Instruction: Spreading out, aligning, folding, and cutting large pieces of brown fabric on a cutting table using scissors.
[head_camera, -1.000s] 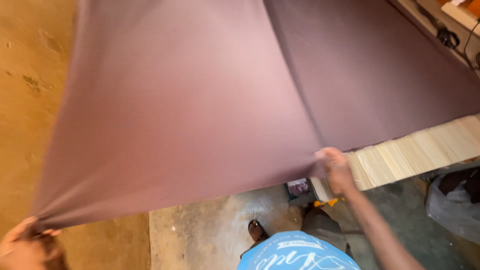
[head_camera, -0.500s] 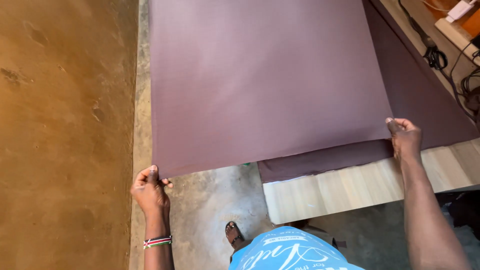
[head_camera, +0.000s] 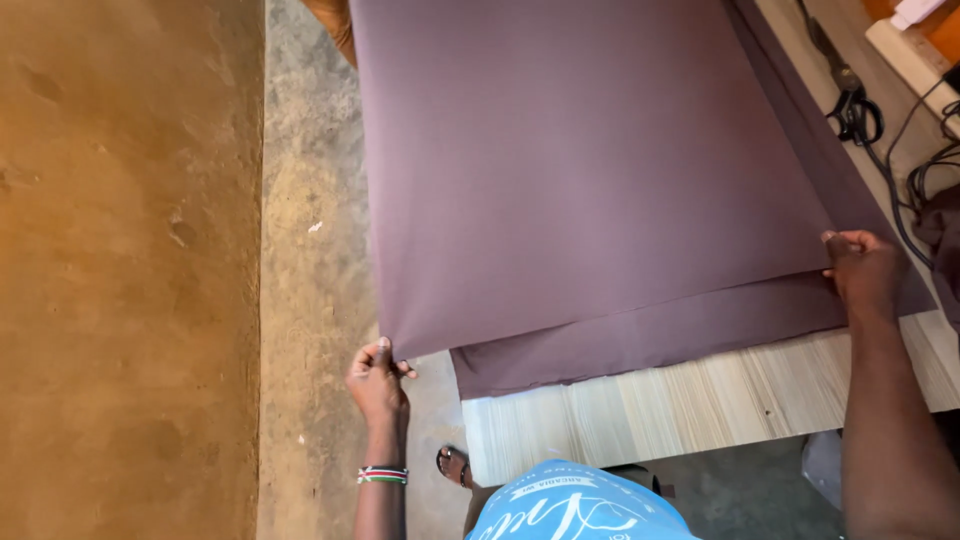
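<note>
Both hands, left hand (head_camera: 377, 377) and right hand (head_camera: 861, 268), pinch corners of purple fabric (head_camera: 590, 180) over a wooden table (head_camera: 700, 400).

Warm, fairly dim indoor light fills the scene, tinting the floor (head_camera: 120, 270) far beyond the left hand (head_camera: 378, 378) orange-brown. The purple cloth (head_camera: 590, 170) stretched between both hands is evenly lit, without glare, a touch paler toward its middle. The striped table edge (head_camera: 700, 400) just below the right hand (head_camera: 862, 268) is the brightest area. Under that edge the ground falls into soft shadow. The right forearm is dark and low in detail. Focus is reasonably sharp throughout, with slight softness and wide-angle stretch toward the corners
</note>
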